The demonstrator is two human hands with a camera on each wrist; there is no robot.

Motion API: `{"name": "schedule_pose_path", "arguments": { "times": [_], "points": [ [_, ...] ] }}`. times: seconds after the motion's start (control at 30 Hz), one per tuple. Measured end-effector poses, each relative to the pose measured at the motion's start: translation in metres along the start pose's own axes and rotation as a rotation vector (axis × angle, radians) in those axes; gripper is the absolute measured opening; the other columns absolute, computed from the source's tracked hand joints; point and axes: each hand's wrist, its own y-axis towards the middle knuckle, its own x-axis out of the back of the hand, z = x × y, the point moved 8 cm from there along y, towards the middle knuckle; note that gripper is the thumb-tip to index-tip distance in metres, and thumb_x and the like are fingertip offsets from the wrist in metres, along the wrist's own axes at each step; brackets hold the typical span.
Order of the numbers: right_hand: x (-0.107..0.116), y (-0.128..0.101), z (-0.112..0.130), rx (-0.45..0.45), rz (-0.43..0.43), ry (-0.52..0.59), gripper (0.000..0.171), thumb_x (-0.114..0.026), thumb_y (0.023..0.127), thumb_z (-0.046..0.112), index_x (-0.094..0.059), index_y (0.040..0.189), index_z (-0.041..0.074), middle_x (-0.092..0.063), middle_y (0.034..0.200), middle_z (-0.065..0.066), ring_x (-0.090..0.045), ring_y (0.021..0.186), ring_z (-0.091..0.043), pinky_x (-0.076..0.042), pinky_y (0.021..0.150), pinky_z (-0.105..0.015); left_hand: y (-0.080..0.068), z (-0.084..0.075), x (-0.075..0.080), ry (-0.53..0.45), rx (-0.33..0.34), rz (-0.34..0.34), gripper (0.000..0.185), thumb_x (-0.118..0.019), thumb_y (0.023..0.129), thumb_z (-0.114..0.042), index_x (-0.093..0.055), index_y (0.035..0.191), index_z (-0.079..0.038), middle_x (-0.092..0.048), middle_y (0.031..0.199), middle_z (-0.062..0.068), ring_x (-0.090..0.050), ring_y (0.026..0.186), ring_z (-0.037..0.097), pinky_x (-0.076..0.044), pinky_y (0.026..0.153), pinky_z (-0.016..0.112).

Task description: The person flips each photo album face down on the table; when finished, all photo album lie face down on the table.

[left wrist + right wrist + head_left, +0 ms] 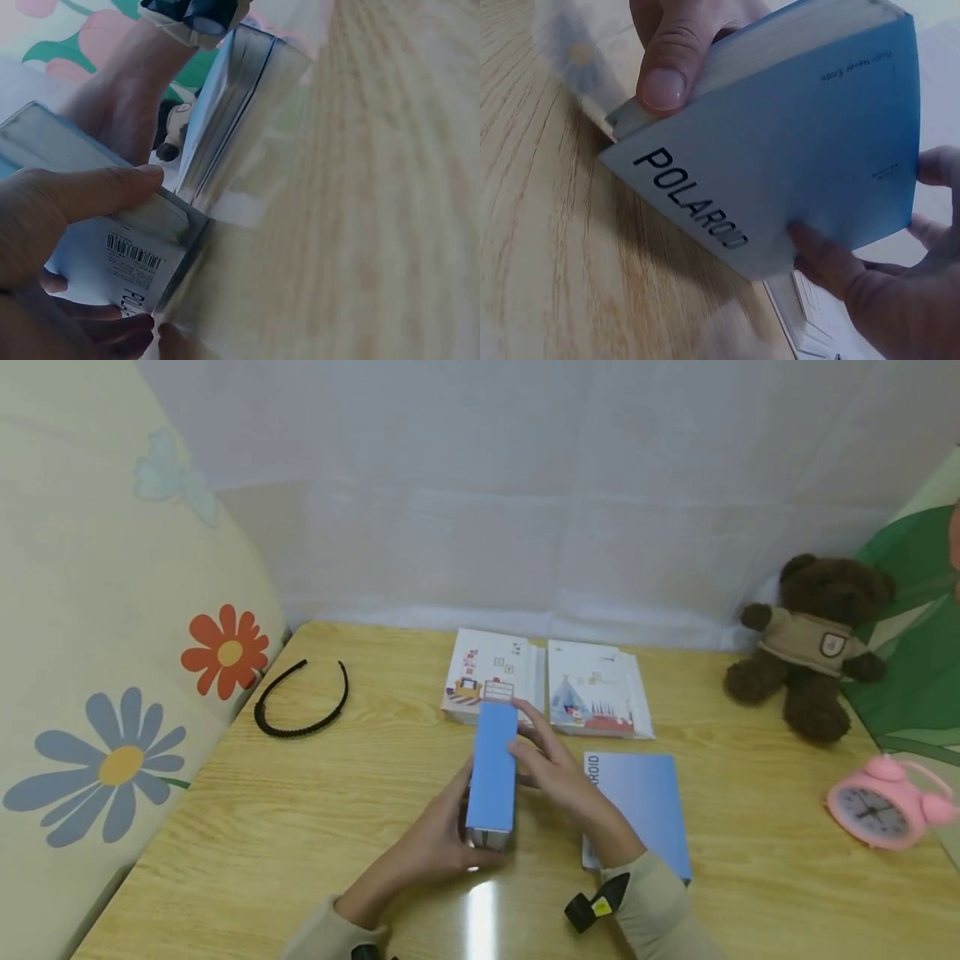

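A thick blue photo album (492,764) stands on edge, spine up, above the middle of the table. My left hand (431,843) grips its near end, the thumb (112,191) lying across the page edges and the fingers on the cover with the barcode. At the far end, my right hand (555,777) holds it too, with its thumb (825,255) against the cover lettered POLAROID and its fingers round the spine side. Another blue album (637,802) lies flat beneath my right forearm.
Behind the hands lie two white illustrated albums (495,664) (588,685) side by side. A black headband (300,727) is at the left. On the right are a brown teddy bear (810,643) and a pink alarm clock (877,810). A white cloth (480,527) hangs behind the table.
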Motion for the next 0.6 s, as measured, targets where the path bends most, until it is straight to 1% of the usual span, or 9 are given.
{"name": "schedule_pose_path", "arguments": {
  "times": [0.07, 0.13, 0.23, 0.27, 0.33, 0.37, 0.47, 0.53, 0.6],
  "points": [
    [0.002, -0.001, 0.000, -0.002, -0.016, 0.020, 0.055, -0.047, 0.099, 0.021, -0.026, 0.148, 0.034, -0.033, 0.148, -0.018, -0.041, 0.130, -0.036, -0.044, 0.097, -0.052, -0.002, 0.001, 0.006, 0.060, 0.034, -0.011, 0.130, -0.091, 0.055, -0.013, -0.006, 0.152, -0.025, -0.034, 0.149, 0.009, -0.042, 0.128, 0.028, -0.034, 0.107, 0.051],
    [0.003, -0.002, -0.001, -0.016, -0.042, 0.014, 0.056, -0.046, 0.098, 0.018, -0.026, 0.149, 0.029, -0.032, 0.149, -0.020, -0.041, 0.130, -0.037, -0.045, 0.097, -0.050, -0.005, 0.002, 0.012, 0.131, 0.068, -0.023, 0.126, -0.091, 0.054, -0.014, -0.012, 0.152, -0.023, -0.031, 0.150, 0.011, -0.040, 0.129, 0.032, -0.035, 0.105, 0.054],
    [0.004, -0.003, -0.008, -0.057, -0.057, -0.063, 0.065, -0.054, 0.095, 0.023, -0.022, 0.151, 0.020, -0.031, 0.149, -0.021, -0.042, 0.128, -0.040, -0.049, 0.094, -0.046, -0.010, 0.005, 0.019, 0.237, 0.113, -0.030, 0.118, -0.090, 0.054, -0.014, -0.023, 0.151, -0.019, -0.026, 0.152, 0.014, -0.036, 0.131, 0.037, -0.035, 0.103, 0.057],
    [0.003, -0.004, -0.010, -0.067, -0.054, -0.105, 0.069, -0.058, 0.093, 0.025, -0.021, 0.151, 0.017, -0.032, 0.149, -0.021, -0.045, 0.126, -0.040, -0.050, 0.091, -0.045, -0.012, 0.006, 0.021, 0.270, 0.123, -0.030, 0.115, -0.090, 0.054, -0.013, -0.027, 0.150, -0.017, -0.025, 0.153, 0.015, -0.035, 0.132, 0.039, -0.034, 0.103, 0.058],
    [0.003, -0.005, -0.015, -0.077, -0.051, -0.242, 0.076, -0.064, 0.089, 0.032, -0.022, 0.150, 0.013, -0.038, 0.146, -0.018, -0.052, 0.119, -0.038, -0.053, 0.087, -0.041, -0.014, 0.007, 0.025, 0.328, 0.136, -0.029, 0.109, -0.089, 0.053, -0.012, -0.033, 0.147, -0.013, -0.024, 0.153, 0.018, -0.032, 0.133, 0.041, -0.033, 0.104, 0.058],
    [0.003, -0.006, -0.017, -0.071, -0.045, -0.336, 0.077, -0.065, 0.088, 0.034, -0.026, 0.149, 0.011, -0.042, 0.143, -0.016, -0.054, 0.117, -0.035, -0.053, 0.087, -0.040, -0.015, 0.007, 0.026, 0.357, 0.140, -0.029, 0.106, -0.089, 0.052, -0.010, -0.036, 0.145, -0.010, -0.024, 0.152, 0.019, -0.032, 0.133, 0.043, -0.033, 0.104, 0.058],
    [0.002, -0.007, -0.021, -0.034, -0.040, -0.586, 0.071, -0.065, 0.087, 0.036, -0.035, 0.145, 0.008, -0.050, 0.137, -0.013, -0.054, 0.116, -0.028, -0.048, 0.094, -0.041, -0.017, 0.009, 0.029, 0.434, 0.152, -0.017, 0.099, -0.088, 0.052, -0.010, -0.043, 0.141, -0.006, -0.025, 0.152, 0.018, -0.031, 0.134, 0.042, -0.032, 0.106, 0.056],
    [0.001, -0.007, -0.022, -0.004, -0.037, -0.685, 0.067, -0.063, 0.087, 0.035, -0.040, 0.142, 0.006, -0.053, 0.134, -0.012, -0.052, 0.119, -0.026, -0.044, 0.100, -0.042, -0.017, 0.010, 0.030, 0.470, 0.151, -0.008, 0.096, -0.088, 0.053, -0.010, -0.045, 0.138, -0.004, -0.027, 0.152, 0.018, -0.031, 0.134, 0.042, -0.032, 0.106, 0.055],
    [0.001, -0.007, -0.022, 0.011, -0.037, -0.719, 0.065, -0.062, 0.087, 0.035, -0.042, 0.142, 0.007, -0.053, 0.133, -0.012, -0.049, 0.122, -0.025, -0.041, 0.103, -0.043, -0.016, 0.011, 0.030, 0.488, 0.151, 0.002, 0.095, -0.088, 0.054, -0.011, -0.046, 0.138, -0.004, -0.027, 0.152, 0.017, -0.030, 0.134, 0.042, -0.032, 0.107, 0.055]
  ]
}}
